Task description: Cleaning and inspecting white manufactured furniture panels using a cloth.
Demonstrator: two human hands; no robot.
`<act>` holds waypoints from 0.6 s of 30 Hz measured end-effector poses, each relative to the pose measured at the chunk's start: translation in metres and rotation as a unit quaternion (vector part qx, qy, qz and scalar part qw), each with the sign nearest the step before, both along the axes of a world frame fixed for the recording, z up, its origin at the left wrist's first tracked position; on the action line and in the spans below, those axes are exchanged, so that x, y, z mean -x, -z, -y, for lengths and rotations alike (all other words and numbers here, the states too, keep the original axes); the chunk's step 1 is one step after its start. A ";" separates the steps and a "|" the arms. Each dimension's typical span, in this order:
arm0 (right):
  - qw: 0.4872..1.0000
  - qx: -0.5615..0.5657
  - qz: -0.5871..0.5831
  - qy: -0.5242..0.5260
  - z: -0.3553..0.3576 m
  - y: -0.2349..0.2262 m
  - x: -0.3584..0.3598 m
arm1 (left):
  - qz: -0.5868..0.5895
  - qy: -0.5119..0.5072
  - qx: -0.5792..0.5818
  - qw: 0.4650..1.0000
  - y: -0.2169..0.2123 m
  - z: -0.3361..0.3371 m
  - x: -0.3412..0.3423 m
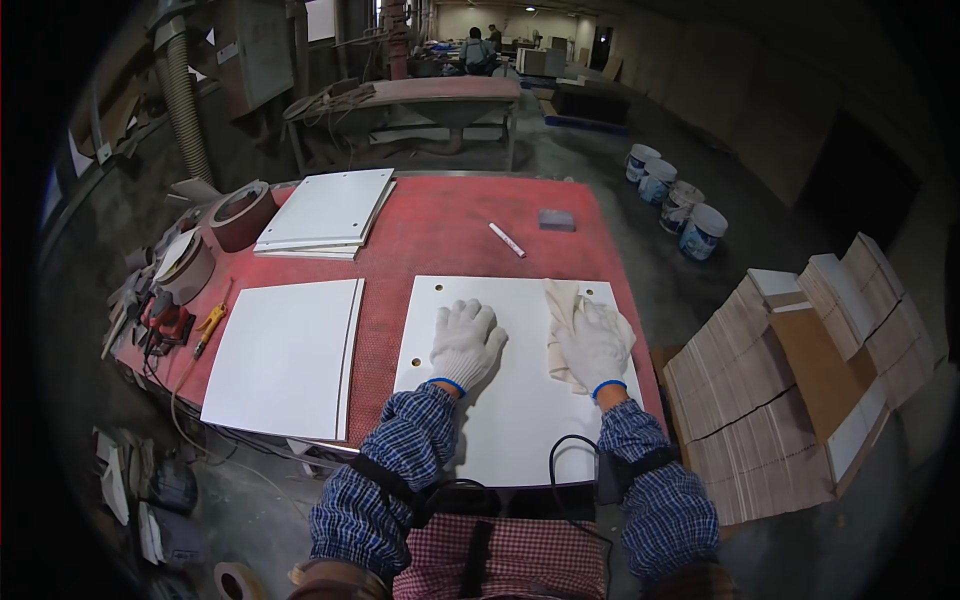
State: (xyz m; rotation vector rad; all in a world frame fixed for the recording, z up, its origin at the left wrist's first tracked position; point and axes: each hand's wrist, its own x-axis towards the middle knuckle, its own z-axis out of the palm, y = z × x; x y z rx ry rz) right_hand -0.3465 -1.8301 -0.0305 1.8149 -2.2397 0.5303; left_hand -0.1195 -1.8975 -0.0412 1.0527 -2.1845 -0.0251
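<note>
A cloth (pixel 562 325) is held down by the right hand (pixel 594 345); the left hand (pixel 468 338) is laid flat, fingers slightly spread. Beneath both, at lower centre, 1 white panel (pixel 525 400) is placed, its right edge near the red table's (pixel 450 215); bare room is offered at upper centre.

No lettering can be read; the blue print on the nearest white cylindrical plastic bucket (pixel 704 232) is too small to make out.
</note>
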 end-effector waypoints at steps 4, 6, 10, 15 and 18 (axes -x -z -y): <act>0.999 0.048 -0.001 -0.023 -0.002 -0.001 -0.006 | 0.009 0.000 -0.010 1.000 0.000 0.000 -0.005; 1.000 0.016 0.008 -0.006 -0.004 -0.006 -0.010 | 0.009 0.000 -0.017 1.000 0.000 -0.001 -0.007; 1.000 -0.001 0.015 0.001 -0.004 -0.005 -0.005 | 0.002 0.009 -0.016 1.000 -0.002 0.000 -0.003; 0.999 0.032 0.021 -0.004 -0.004 -0.001 -0.003 | 0.012 0.002 -0.012 1.000 -0.005 -0.001 -0.001; 0.999 0.042 0.023 -0.009 -0.004 -0.003 -0.005 | 0.012 -0.007 -0.006 1.000 -0.007 -0.001 -0.002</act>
